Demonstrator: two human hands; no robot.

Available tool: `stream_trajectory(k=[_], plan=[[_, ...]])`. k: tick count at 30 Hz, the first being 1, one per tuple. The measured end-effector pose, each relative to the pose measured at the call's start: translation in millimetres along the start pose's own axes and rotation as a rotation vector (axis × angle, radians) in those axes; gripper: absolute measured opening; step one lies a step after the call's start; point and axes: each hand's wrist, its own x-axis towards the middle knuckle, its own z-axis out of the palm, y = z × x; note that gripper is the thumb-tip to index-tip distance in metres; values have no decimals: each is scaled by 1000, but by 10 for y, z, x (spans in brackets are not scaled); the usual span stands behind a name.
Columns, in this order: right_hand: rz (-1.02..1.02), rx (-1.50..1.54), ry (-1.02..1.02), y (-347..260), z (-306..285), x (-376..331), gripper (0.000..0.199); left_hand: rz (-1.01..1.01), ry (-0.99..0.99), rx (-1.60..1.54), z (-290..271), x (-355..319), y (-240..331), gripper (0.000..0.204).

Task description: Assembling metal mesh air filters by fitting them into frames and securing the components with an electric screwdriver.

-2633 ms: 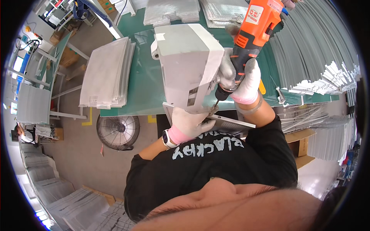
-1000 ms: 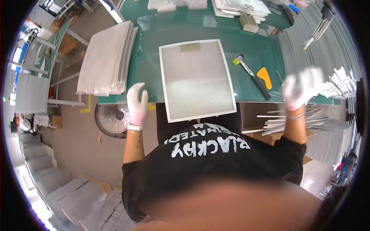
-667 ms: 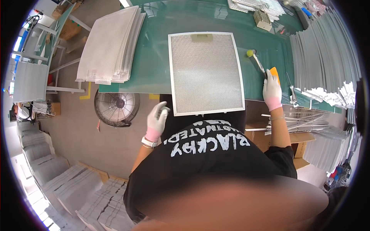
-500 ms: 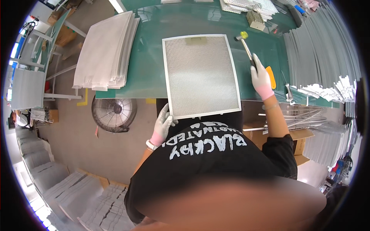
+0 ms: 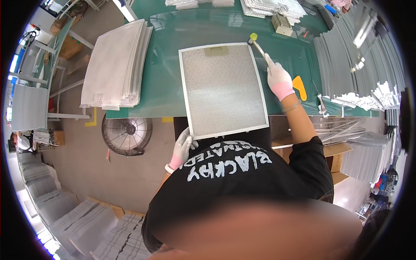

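Note:
A framed metal mesh filter panel (image 5: 226, 93) lies on the green table, its near edge reaching past the table toward my body. Near its far edge sits a small pale handle plate (image 5: 216, 51). My left hand (image 5: 183, 146), in a white and pink glove, is closed on the panel's near left corner. My right hand (image 5: 277, 78), gloved the same way, grips a small mallet (image 5: 258, 48) by its handle. The mallet's head, with a yellow-green face, is by the panel's far right corner; I cannot tell whether it touches the frame.
A stack of mesh sheets (image 5: 115, 65) stands on the table's left. Right of my right hand lie an orange scraper (image 5: 299, 88) and a screwdriver-like tool (image 5: 321, 104). Grey frame strips (image 5: 346, 60) are piled at the right. A metal block (image 5: 282, 25) sits farther back. A fan (image 5: 127, 135) stands below left.
My right hand has moved left with the mallet, bringing its head from the bare table to the panel's far right corner. My left hand stays at the near left corner.

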Motion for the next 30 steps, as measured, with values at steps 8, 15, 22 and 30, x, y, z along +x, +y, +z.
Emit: stream_trajectory(k=[8, 15, 22, 30], plan=[[-371, 358, 306, -899, -179, 94, 58, -115, -62, -159, 9, -31, -33, 53], [-381, -7, -238, -1676, 243, 305, 61, -89, -54, -201, -22, -63, -107, 52], [-389, 27, -196, -1731, 210, 260, 59, -38, 8, -176, -124, -142, -239, 52], [-348, 299, -44, -1497, 76, 63, 53, 634, 439, 888, -91, 34, 51, 44]])
